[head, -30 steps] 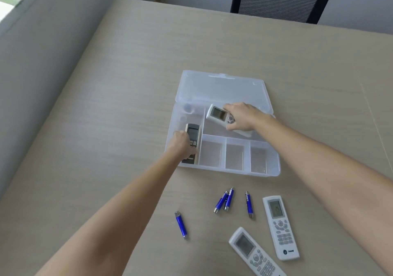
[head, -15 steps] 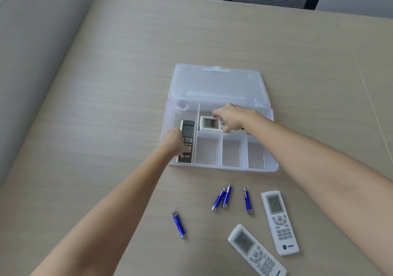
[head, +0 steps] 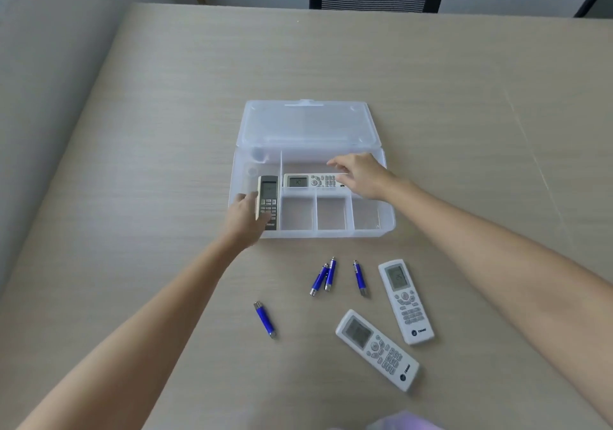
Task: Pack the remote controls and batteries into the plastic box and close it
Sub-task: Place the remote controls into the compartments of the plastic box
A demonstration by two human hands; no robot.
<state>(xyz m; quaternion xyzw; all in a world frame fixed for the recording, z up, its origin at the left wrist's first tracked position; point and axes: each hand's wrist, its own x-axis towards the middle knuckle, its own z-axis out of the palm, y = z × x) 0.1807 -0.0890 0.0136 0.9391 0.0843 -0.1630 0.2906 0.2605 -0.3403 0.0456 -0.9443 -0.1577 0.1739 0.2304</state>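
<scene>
Four remotes are in view. A grey remote (head: 268, 202) stands in the box's (head: 388, 227) tall left compartment, and a white remote (head: 313, 181) lies flat in the long far compartment. Two more white ones lie on the table (head: 464, 98) near right of the box: the far loose remote (head: 405, 300) and the near loose remote (head: 378, 350). There are four blue batteries on the table: a touching pair (head: 323, 275), a single one (head: 360, 277) just right of it, and a lone battery (head: 264, 319) nearer and to the left. The lid (head: 308, 124) lies open on the far side; three small near compartments hold nothing.

The left hand (head: 247, 215) grips the grey remote's left edge. The right hand (head: 360, 174) hovers above the white remote, fingers loosely spread and holding nothing. Half a second ago it gripped that remote; now it has let go and lifted, while the left hand keeps its hold.
</scene>
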